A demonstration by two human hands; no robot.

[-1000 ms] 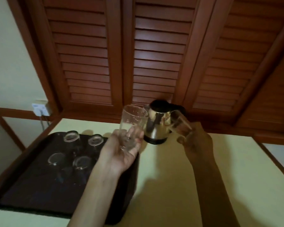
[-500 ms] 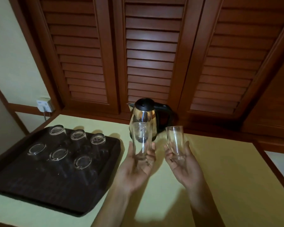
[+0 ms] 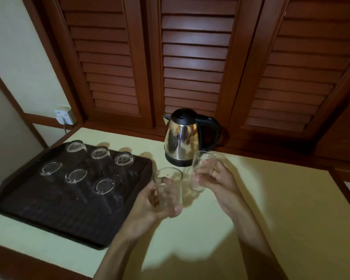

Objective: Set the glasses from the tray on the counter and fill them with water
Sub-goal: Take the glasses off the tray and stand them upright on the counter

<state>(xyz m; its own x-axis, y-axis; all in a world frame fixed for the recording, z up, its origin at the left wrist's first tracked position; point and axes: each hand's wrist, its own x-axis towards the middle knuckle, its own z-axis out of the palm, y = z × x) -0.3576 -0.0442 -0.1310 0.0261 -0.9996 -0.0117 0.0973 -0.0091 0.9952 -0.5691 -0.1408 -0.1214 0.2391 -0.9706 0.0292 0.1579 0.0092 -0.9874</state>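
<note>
Each hand holds one clear, upright drinking glass above the pale yellow table (image 3: pixel 271 199): left hand (image 3: pixel 150 207) fingers wrap the left glass (image 3: pixel 167 188), right hand (image 3: pixel 216 178) fingers clamp the right glass (image 3: pixel 199 170).

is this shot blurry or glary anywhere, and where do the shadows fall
Head view: dim and warm; motion blur smears the right hand and its glass; glare streaks the kettle and the shutters; arm shadows pool on the counter at the bottom; wide-angle bending tilts the shutter frames.
</note>
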